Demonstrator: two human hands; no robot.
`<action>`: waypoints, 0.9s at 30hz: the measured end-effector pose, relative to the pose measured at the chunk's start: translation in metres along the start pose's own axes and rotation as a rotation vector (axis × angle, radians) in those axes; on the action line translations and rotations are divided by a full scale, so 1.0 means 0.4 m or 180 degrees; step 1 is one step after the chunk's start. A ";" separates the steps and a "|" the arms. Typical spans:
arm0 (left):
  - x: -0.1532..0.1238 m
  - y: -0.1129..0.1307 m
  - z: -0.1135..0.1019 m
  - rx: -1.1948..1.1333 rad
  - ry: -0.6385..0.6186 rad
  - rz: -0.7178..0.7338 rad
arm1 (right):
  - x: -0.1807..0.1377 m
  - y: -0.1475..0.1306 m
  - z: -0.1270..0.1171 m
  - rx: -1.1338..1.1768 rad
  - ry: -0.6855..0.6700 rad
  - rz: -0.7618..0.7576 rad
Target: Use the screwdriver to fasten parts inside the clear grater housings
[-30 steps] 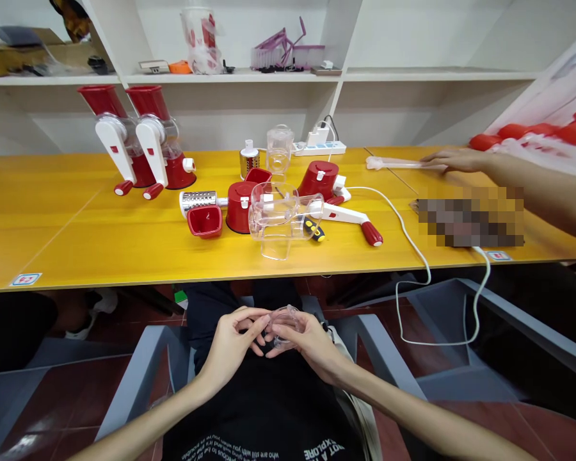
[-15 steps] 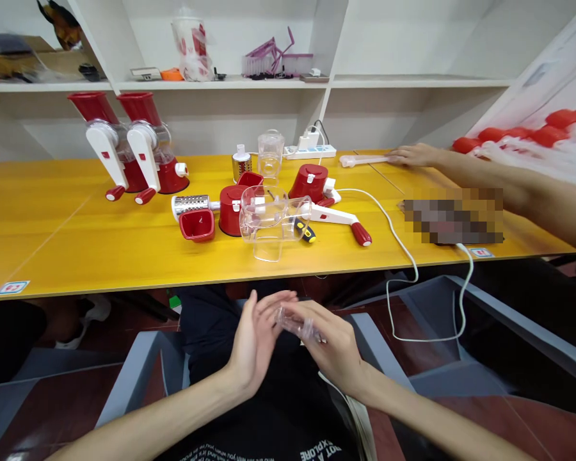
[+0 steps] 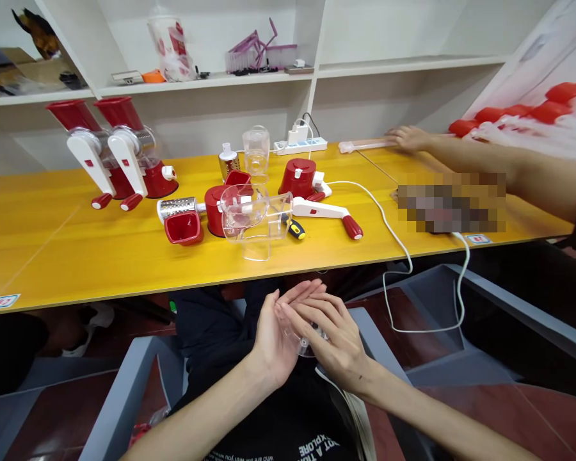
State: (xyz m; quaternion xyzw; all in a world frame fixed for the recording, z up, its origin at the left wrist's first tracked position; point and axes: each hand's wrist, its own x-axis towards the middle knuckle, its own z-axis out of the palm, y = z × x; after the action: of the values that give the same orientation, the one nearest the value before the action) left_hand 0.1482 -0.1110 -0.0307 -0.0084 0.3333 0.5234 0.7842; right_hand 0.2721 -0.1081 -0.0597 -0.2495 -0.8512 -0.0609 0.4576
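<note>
Holds a clear plastic part between both hands, low over the lap, just above a black shirt and nearer than the front edge of the bench. Spreads the left hand wide, palm up, fingers long and close together. Lays the right hand across that palm, narrow, with bent fingers over the part; probably pinched with the thumb, hidden from here behind the knuckles.

To handle such a piece well, use the left palm as a tray and turn the part with the right fingertips. Press lightly, for fear of cracking thin plastic. Part the fingers a little for a clear look at the edges, and work over the lap for a safe catch.

Faces, on the bench, a clear housing overlapping a red base in view. To the left of these, has a red hopper just before a metal drum; to the right, a yellow-and-black handle below a white crank. Farther left, includes two upright crank machines. Far right, shows a co-worker's hand touching a pale rod.
</note>
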 end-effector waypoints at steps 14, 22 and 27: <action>-0.084 0.343 -0.084 0.4580 0.0139 0.1792 | -0.024 0.040 0.022 0.0660 0.0418 0.0264; -0.007 0.695 0.006 0.8570 0.1171 0.2694 | -0.037 0.056 0.047 0.0801 0.0048 0.0273; 0.032 0.678 -0.022 0.9194 0.1105 0.2508 | -0.041 0.060 0.045 0.0849 -0.0044 0.0267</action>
State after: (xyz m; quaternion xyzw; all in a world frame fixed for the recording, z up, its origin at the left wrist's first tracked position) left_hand -0.0776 0.0188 0.0467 0.7762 0.6141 -0.0817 -0.1168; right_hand 0.2776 -0.0874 -0.0863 -0.2222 -0.8437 0.0738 0.4830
